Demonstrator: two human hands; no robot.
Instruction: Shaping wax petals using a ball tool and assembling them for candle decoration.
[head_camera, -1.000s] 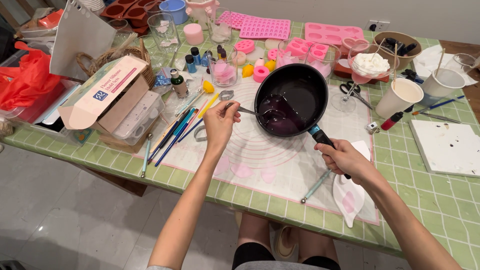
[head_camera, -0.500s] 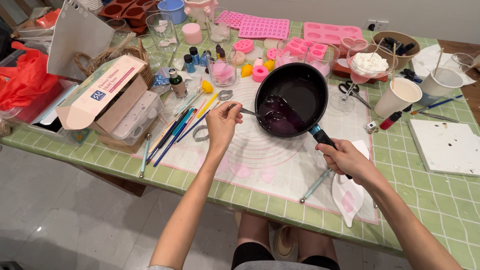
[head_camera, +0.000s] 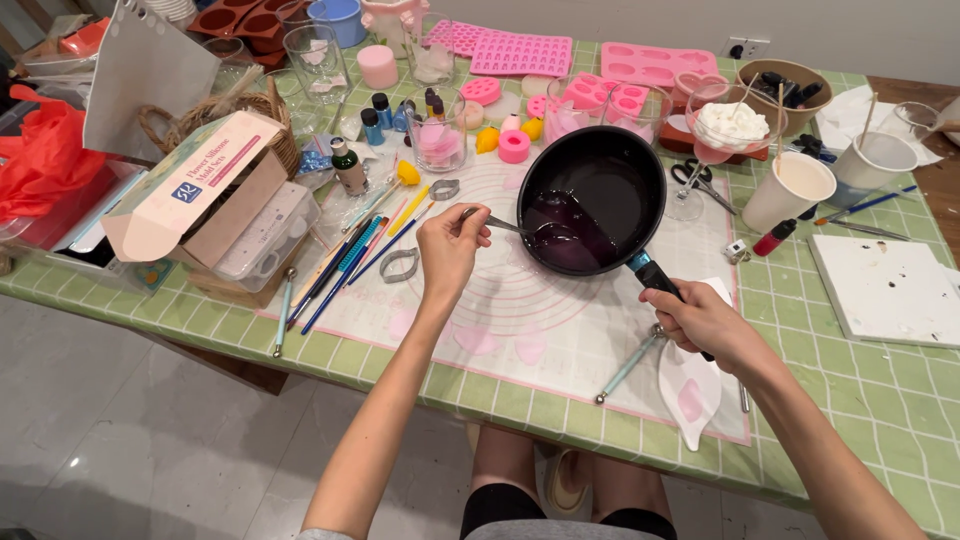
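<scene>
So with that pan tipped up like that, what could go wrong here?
The black pan is tilted, held only by its handle in the right hand, so the dark purple liquid pooled at its low side might slop over onto the white mat. The left hand stirs with a metal spoon, which could splash. The stemmed glass beside the pan could get knocked.

pan (head_camera: 600, 190) on mat (head_camera: 560, 330), cardboard box (head_camera: 200, 200) left
</scene>
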